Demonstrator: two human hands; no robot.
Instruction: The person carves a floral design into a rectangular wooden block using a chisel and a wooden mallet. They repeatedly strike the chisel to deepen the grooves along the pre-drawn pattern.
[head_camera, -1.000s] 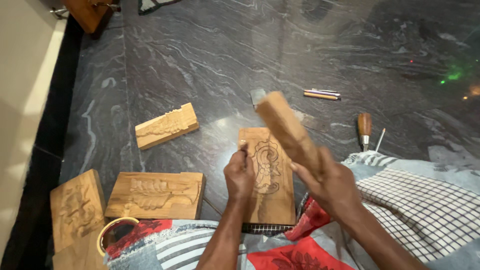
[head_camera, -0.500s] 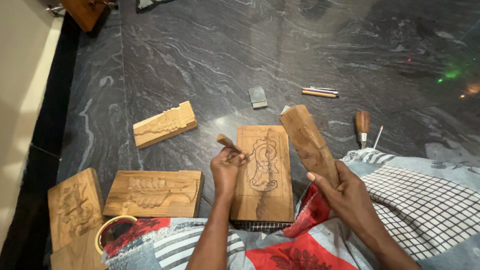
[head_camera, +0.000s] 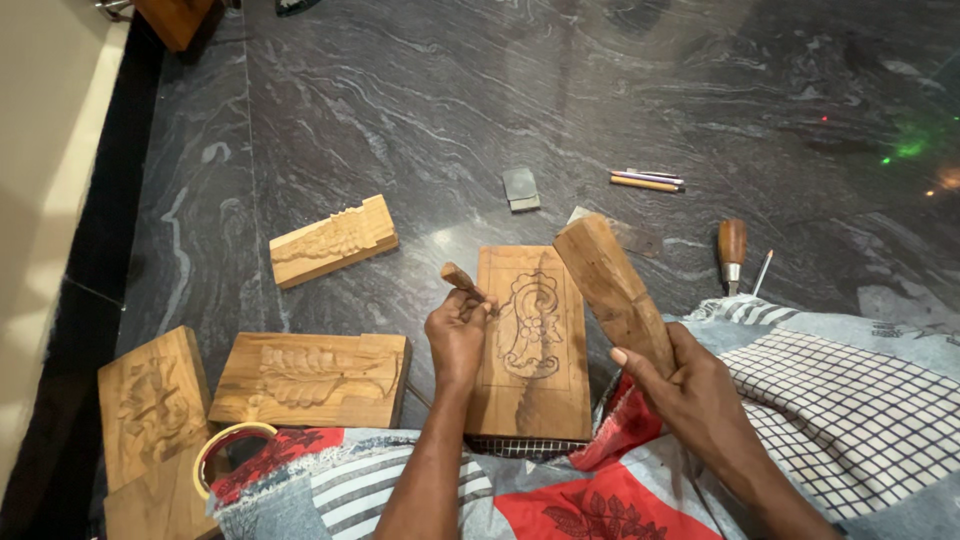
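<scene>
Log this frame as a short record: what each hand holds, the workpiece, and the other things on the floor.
left hand: grips a chisel, tip at the panel's left edge
right hand: holds a wooden mallet, raised beside the panel
workpiece: carved panel with a floral outline
floor: dark marble
nearby: three other carved blocks, a small stone, pencils, a spare tool

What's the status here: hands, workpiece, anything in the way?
Left hand grips chisel on carved wooden panel. Right hand holds wooden mallet raised beside it. Nothing blocking panel.
</scene>
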